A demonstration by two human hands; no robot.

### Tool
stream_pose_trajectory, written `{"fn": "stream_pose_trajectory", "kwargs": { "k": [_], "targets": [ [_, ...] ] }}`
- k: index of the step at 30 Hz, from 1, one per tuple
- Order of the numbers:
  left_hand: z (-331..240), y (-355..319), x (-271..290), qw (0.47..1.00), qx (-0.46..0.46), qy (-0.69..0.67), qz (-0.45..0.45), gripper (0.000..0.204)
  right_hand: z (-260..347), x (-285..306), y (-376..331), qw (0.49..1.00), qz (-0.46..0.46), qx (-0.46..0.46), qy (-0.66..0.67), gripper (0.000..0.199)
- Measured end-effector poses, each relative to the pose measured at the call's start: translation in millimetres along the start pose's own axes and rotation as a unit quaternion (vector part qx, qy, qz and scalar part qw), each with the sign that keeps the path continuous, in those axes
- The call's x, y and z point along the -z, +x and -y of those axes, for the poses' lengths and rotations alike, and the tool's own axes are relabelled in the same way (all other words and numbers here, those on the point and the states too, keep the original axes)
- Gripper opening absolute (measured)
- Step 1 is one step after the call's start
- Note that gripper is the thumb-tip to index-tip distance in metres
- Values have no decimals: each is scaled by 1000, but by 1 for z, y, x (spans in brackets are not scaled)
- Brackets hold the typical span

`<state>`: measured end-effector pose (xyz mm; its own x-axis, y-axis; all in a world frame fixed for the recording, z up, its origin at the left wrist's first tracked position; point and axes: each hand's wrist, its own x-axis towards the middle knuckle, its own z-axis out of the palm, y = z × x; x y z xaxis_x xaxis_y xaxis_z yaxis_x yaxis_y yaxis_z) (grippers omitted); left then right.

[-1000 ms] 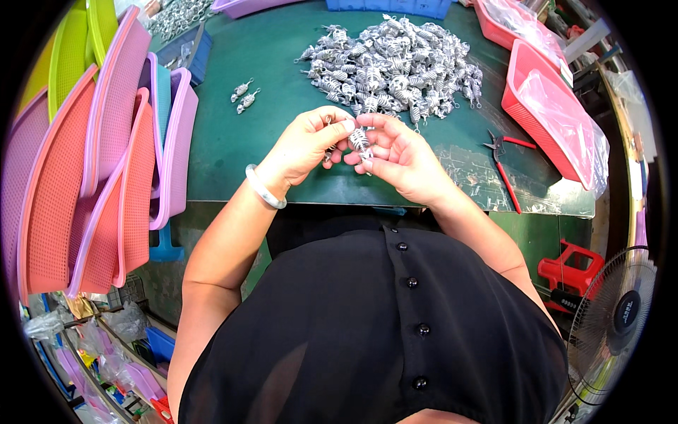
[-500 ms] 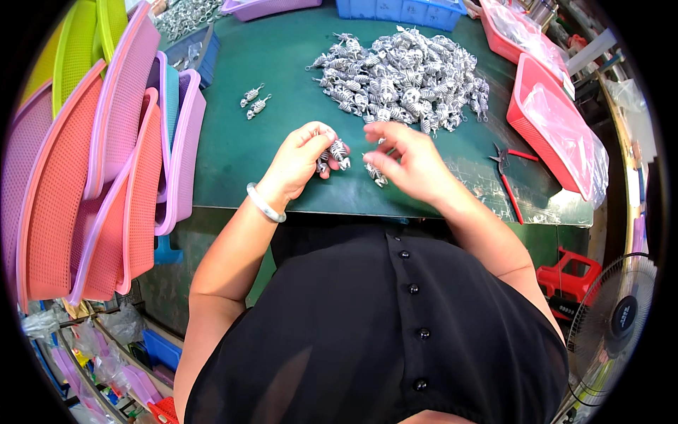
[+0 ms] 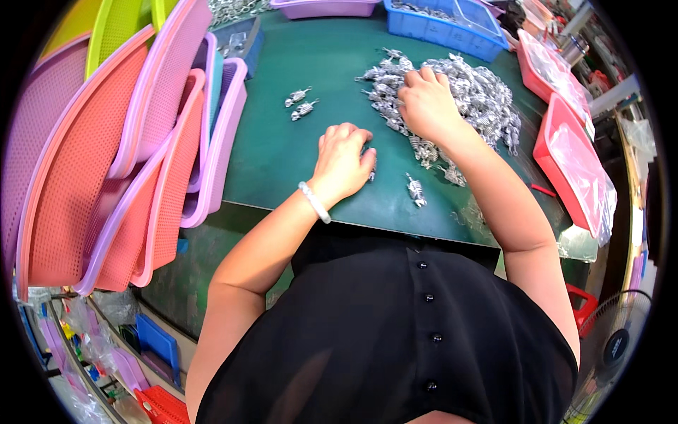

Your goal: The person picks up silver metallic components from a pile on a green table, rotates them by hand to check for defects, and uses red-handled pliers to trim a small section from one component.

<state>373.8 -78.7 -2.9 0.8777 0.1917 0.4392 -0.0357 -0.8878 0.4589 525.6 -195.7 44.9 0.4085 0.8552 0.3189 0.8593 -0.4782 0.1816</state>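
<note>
A large pile of small silver-grey skeleton charms (image 3: 480,92) with ring loops lies on the green table (image 3: 318,56). Over its left part, my right hand (image 3: 429,106) has its fingers bent down among the charms, the fingertips hidden. Lower and to the left, my left hand (image 3: 342,162) is closed, palm down, just above the table. Part of a charm (image 3: 372,173) shows beneath its thumb side. One loose charm (image 3: 415,191) lies between my left hand and the table's front edge. Two more charms (image 3: 304,109) lie side by side at the left.
Stacked pink, purple and green plastic baskets (image 3: 78,169) crowd the left side. A blue crate (image 3: 445,35) stands behind the pile. Pink trays with clear bags (image 3: 572,162) line the right edge. Near them a red plier handle (image 3: 542,190) sticks out past my right forearm.
My right hand has moved away from the front, up and right onto the pile, leaving a charm on the table. My left hand has turned palm down. The whole view has shifted.
</note>
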Motion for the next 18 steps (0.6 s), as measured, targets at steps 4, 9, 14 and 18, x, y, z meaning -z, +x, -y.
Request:
{"fn": "stream_pose_trajectory", "kwargs": {
  "k": [4, 9, 14, 18],
  "targets": [
    [20, 11, 13, 998, 18, -58, -25, 27, 1, -3, 2, 999, -9, 11, 30, 12],
    [78, 36, 36, 984, 100, 131, -73, 55, -2, -5, 1, 999, -13, 15, 32, 11],
    [101, 40, 37, 989, 76, 113, 62, 42, -3, 3, 0, 997, -28, 26, 64, 16],
    [100, 39, 36, 988, 42, 131, 66, 28, -4, 14, -7, 994, -46, 35, 90, 18]
  ]
}}
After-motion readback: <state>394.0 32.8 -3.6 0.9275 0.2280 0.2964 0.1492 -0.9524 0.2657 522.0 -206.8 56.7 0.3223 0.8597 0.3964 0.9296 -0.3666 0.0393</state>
